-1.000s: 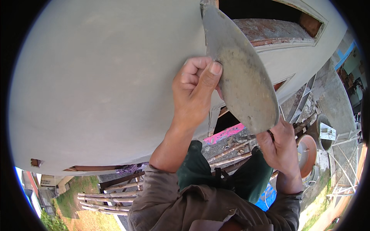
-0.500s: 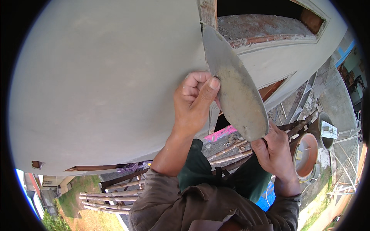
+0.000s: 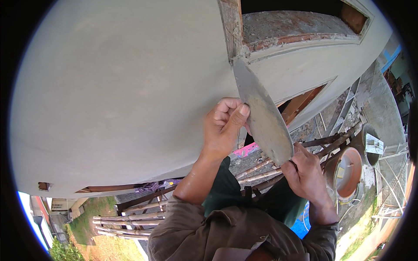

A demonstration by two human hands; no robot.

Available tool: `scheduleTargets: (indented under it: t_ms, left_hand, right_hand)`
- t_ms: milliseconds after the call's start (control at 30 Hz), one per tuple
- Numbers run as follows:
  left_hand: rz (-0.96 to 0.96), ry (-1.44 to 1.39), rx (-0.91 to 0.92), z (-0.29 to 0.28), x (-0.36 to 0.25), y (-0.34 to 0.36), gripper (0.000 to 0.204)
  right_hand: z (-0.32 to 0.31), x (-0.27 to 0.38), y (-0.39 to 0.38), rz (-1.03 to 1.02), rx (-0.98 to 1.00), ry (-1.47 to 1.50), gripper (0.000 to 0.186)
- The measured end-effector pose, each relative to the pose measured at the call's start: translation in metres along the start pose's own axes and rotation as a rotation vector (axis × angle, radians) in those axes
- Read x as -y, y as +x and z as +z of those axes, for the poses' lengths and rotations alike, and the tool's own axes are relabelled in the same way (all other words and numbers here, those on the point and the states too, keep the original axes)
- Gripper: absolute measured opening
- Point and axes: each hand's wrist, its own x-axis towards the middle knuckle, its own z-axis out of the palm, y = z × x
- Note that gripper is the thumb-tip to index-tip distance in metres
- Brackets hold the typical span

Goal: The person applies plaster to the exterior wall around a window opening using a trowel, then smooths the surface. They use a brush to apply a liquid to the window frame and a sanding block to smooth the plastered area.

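A pointed, leaf-shaped trowel [image 3: 266,119] with a grey, mud-stained blade slants in front of the plastered wall [image 3: 117,91]. Its tip is at the lower corner of a window opening, by the wooden jamb [image 3: 232,28]; whether it touches there I cannot tell. My left hand [image 3: 223,128] pinches the blade's left edge, thumb on the face and fingers curled behind. Closed at the blade's near end is my right hand [image 3: 307,174], around the trowel's handle, which is mostly hidden by the hand.
A rough window sill [image 3: 300,27] spans the upper right, with a smaller framed opening [image 3: 305,103] lower down. Bamboo poles [image 3: 130,221] form scaffolding below me. Toward the right stand an orange-brown bucket [image 3: 348,174], a dark bucket [image 3: 371,145] and a metal ladder [image 3: 346,111].
Both hands have lowered the trowel, its tip moving from beside the jamb down to the window's lower corner. My grip looks the same, and the view has shifted slightly.
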Motion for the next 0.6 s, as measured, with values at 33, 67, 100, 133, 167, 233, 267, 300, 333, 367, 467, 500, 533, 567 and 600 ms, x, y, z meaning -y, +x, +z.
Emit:
scheduleTargets:
  t_ms: [33, 67, 100, 133, 167, 233, 267, 300, 333, 367, 467, 500, 533, 567, 600]
  left_hand:
    - [-0.009, -0.005, 0.001, 0.000, 0.005, -0.002, 0.021]
    - [-0.019, -0.009, 0.002, 0.001, 0.011, -0.005, 0.021]
    - [-0.029, -0.016, 0.003, 0.004, 0.012, -0.005, 0.021]
    - [-0.019, -0.040, 0.018, 0.005, 0.012, -0.004, 0.021]
    - [-0.009, -0.066, 0.032, 0.007, 0.011, -0.001, 0.020]
    - [0.016, -0.061, 0.036, 0.009, 0.004, 0.004, 0.021]
    - [0.033, -0.036, 0.026, 0.009, -0.001, 0.006, 0.021]
    - [0.052, -0.014, 0.017, 0.009, -0.004, 0.008, 0.021]
    - [0.058, -0.017, 0.018, 0.009, -0.006, 0.010, 0.022]
    - [0.064, -0.020, 0.020, 0.008, -0.008, 0.011, 0.022]
    - [0.083, -0.021, 0.009, 0.008, -0.010, 0.012, 0.024]
    - [0.086, -0.025, 0.004, 0.007, -0.010, 0.012, 0.025]
    - [0.077, -0.027, -0.008, 0.007, -0.009, 0.012, 0.025]
    - [0.069, -0.029, -0.019, 0.007, -0.008, 0.013, 0.025]
    - [0.061, -0.033, -0.030, 0.007, -0.007, 0.013, 0.025]
  right_hand:
    - [0.000, -0.003, -0.004, 0.001, 0.004, -0.001, 0.039]
    - [0.000, -0.005, -0.007, -0.001, -0.002, -0.002, 0.039]
    - [0.000, -0.007, -0.010, -0.001, -0.009, -0.003, 0.039]
    - [-0.001, -0.008, -0.012, -0.002, -0.016, -0.005, 0.039]
    - [-0.002, -0.007, -0.011, -0.012, -0.031, -0.006, 0.039]
    - [-0.001, -0.006, -0.007, -0.033, -0.061, 0.004, 0.040]
    - [-0.002, -0.003, -0.004, -0.033, -0.058, 0.006, 0.041]
    - [-0.004, 0.002, 0.001, -0.034, -0.056, 0.005, 0.041]
    - [-0.006, 0.005, 0.004, -0.035, -0.053, 0.004, 0.042]
    - [-0.007, 0.007, 0.005, -0.039, -0.056, -0.002, 0.042]
    - [-0.009, 0.007, 0.009, -0.052, -0.048, -0.018, 0.043]
    - [-0.010, 0.008, 0.010, -0.047, -0.036, -0.030, 0.043]
    - [-0.011, 0.009, 0.010, -0.041, -0.024, -0.042, 0.043]
    - [-0.011, 0.009, 0.011, -0.040, -0.026, -0.042, 0.043]
    - [-0.011, 0.009, 0.012, -0.038, -0.028, -0.045, 0.043]
